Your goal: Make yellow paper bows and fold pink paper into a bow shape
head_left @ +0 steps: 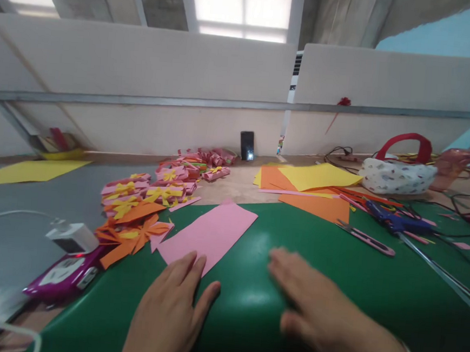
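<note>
My left hand (169,309) lies flat and open on the green mat (318,258), its fingertips resting on the near corner of a pink paper sheet (210,231). My right hand (322,310) lies flat on the mat just to the right, fingers stretched out toward the sheet, slightly blurred, holding nothing. The pink sheet sits angled on the mat between the hands and the paper pile.
A pile of pink, orange and yellow folded paper bows (147,201) lies at left. Orange and yellow sheets (307,184) lie at the back, with scissors (366,238), a blue glue gun (394,221) and a pouch (398,175) at right. A purple device (64,274) and a phone (246,145) are also here.
</note>
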`<state>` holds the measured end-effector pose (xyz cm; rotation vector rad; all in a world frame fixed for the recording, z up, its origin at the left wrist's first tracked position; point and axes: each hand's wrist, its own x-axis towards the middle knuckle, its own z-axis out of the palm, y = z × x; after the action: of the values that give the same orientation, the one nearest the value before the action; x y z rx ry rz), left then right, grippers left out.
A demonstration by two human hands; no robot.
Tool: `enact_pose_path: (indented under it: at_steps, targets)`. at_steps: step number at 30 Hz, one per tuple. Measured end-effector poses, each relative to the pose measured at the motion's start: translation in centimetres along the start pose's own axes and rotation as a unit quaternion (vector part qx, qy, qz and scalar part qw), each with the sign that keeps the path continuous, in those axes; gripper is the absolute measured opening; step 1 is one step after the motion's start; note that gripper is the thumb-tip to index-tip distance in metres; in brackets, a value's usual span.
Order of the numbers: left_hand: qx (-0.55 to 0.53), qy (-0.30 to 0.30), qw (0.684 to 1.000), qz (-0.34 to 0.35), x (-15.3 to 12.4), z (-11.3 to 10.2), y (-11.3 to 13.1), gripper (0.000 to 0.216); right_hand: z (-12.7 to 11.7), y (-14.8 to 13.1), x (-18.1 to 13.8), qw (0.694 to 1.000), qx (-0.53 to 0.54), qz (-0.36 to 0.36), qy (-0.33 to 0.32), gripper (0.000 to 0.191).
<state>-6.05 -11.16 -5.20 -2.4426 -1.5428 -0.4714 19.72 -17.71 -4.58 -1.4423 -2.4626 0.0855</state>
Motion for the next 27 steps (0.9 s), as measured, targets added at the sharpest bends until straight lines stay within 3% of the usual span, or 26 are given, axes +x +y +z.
enact_pose_path:
  at_steps: [1, 2, 4, 6, 7, 13, 18, 22, 27]
  targets:
    - [-0.002, -0.004, 1.0, 0.002, 0.2, -0.1, -0.1, 0.051, -0.4, -0.8, 0.5, 0.99, 0.049, -0.12, -0.054, 0.05]
    - [-0.003, -0.007, 1.0, 0.002, 0.4, -0.1, -0.2, 0.051, -1.0, -1.5, 1.0, 0.981, 0.069, -0.17, -0.069, 0.037]
    - [-0.007, -0.006, 1.0, 0.001, 0.6, 0.0, -0.3, 0.051, -2.3, -2.3, 1.9, 0.974, 0.085, -0.197, -0.075, 0.028]
    - [-0.008, 0.0, 1.0, 0.003, 0.5, 0.1, -0.4, 0.052, -3.4, -2.3, 2.5, 0.991, 0.107, -0.072, -0.049, 0.034]
    - [-0.009, 0.003, 1.0, 0.006, 0.4, 0.2, -0.5, 0.051, -3.8, -2.2, 2.5, 0.993, 0.106, -0.042, -0.031, 0.038]
    - [-0.009, 0.01, 0.999, 0.053, 0.3, 0.1, -0.3, 0.044, -4.2, -2.0, 0.5, 0.99, 0.102, -0.093, 0.009, 0.03]
    - [-0.033, 0.034, 0.984, 0.174, 0.0, -0.2, 0.4, 0.038, -3.4, -0.6, 0.8, 0.991, 0.043, 0.027, 0.123, 0.024]
    - [-0.034, 0.047, 0.982, 0.18, -0.4, -0.2, 0.8, 0.037, -1.8, 0.5, 1.2, 0.979, -0.118, -0.039, 0.159, 0.024]
    - [-0.071, 0.034, 0.985, 0.155, -0.6, -0.1, 0.7, 0.033, -1.3, 0.6, 1.1, 0.961, -0.208, -0.091, 0.159, 0.031]
